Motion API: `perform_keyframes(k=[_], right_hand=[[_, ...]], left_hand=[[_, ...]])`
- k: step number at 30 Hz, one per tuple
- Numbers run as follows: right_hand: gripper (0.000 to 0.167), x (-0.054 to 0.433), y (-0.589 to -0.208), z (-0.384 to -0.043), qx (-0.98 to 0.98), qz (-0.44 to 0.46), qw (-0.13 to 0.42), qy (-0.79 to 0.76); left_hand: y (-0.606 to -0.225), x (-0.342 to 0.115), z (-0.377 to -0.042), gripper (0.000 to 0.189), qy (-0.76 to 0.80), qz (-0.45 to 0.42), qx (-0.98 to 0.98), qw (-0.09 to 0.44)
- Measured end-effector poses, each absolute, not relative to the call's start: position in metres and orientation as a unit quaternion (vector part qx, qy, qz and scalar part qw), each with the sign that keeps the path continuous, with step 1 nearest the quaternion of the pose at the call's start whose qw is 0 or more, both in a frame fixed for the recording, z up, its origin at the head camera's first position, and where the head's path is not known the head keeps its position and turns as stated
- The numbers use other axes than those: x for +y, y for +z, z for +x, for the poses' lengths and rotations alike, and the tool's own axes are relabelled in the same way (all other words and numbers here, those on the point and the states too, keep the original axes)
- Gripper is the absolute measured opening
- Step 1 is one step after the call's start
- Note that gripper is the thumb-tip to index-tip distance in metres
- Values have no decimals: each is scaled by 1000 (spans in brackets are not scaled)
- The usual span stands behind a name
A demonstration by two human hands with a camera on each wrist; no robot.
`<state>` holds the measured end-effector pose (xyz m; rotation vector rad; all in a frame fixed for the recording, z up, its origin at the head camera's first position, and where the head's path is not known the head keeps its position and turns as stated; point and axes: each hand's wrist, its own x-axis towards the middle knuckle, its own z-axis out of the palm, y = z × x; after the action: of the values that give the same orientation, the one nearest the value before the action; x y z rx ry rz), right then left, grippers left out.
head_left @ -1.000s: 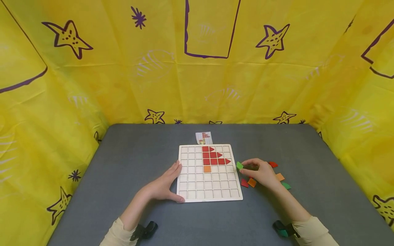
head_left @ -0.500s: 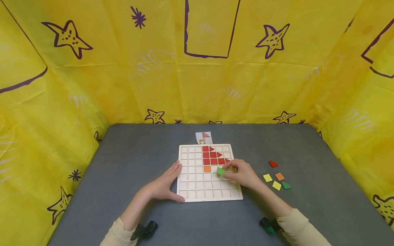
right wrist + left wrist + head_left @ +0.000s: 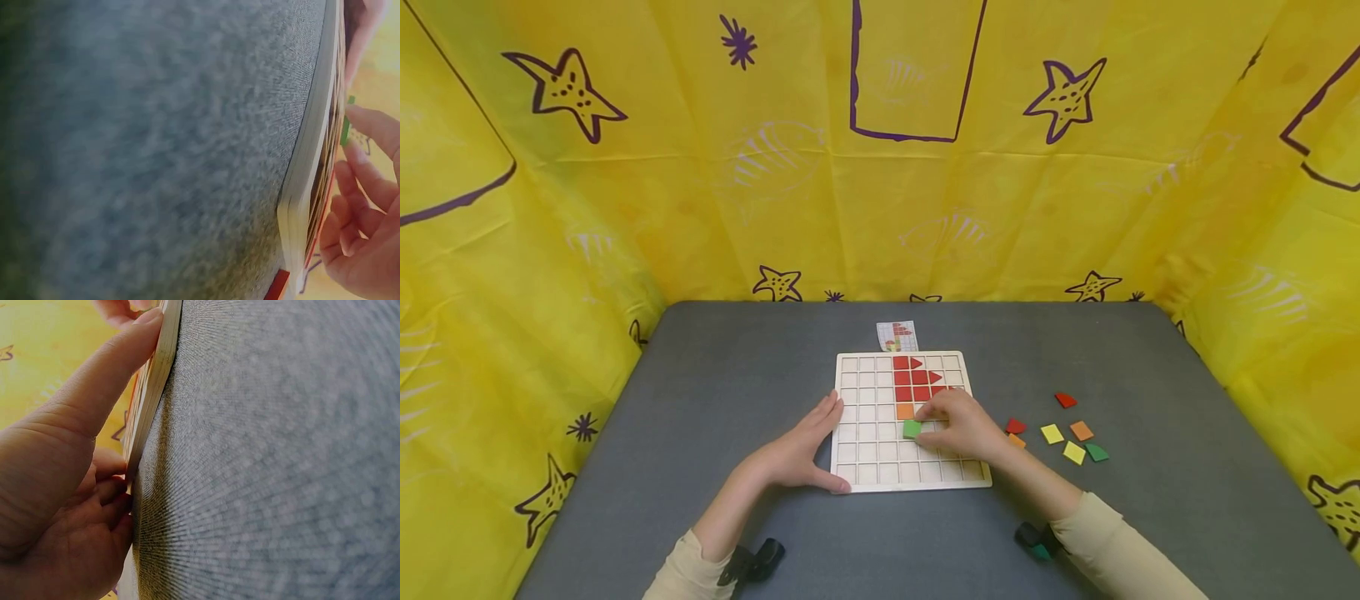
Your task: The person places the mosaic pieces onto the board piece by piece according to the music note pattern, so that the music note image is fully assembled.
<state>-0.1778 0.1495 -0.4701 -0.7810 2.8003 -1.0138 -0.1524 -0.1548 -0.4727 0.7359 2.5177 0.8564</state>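
Observation:
A wooden grid board (image 3: pixel 867 454) lies flat on the grey table. Along its left edge rests my left hand (image 3: pixel 797 450), thumb at the near corner and fingers spread up the side; the left wrist view shows the thumb (image 3: pixel 106 375) against the board's edge. Between thumb and forefinger my right hand (image 3: pixel 962 425) pinches a green square tile (image 3: pixel 912 430), just below the orange tile (image 3: pixel 905 411) in the grid. Above that, red tiles (image 3: pixel 901 377) fill parts of three rows, the lowest partly hidden by my right hand. In the right wrist view the green tile (image 3: pixel 346 128) appears edge-on.
Right of the board lie loose tiles: yellow (image 3: pixel 1052 434), orange (image 3: pixel 1081 431), dark green (image 3: pixel 1097 452) and red (image 3: pixel 1065 401). Two more, red (image 3: pixel 1016 426) and orange, sit partly behind my right wrist. A small pattern card (image 3: pixel 897 336) touches the board's far edge.
My right hand has carried the green tile leftward from beside the board to below the orange tile. My left hand has stayed at the board's edge.

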Motion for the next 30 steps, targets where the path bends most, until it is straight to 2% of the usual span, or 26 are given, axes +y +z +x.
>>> perform_keyframes(k=[8, 19, 30], right_hand=[[22, 144, -471, -178, 908, -279, 5, -313], [24, 145, -468, -178, 901, -269, 27, -339], [20, 209, -463, -172, 909, -184, 49, -370]], left_hand=[[-473, -155, -153, 123, 305, 268, 895, 186], [-471, -154, -152, 122, 312, 262, 894, 188], [-472, -154, -152, 123, 313, 264, 893, 186]])
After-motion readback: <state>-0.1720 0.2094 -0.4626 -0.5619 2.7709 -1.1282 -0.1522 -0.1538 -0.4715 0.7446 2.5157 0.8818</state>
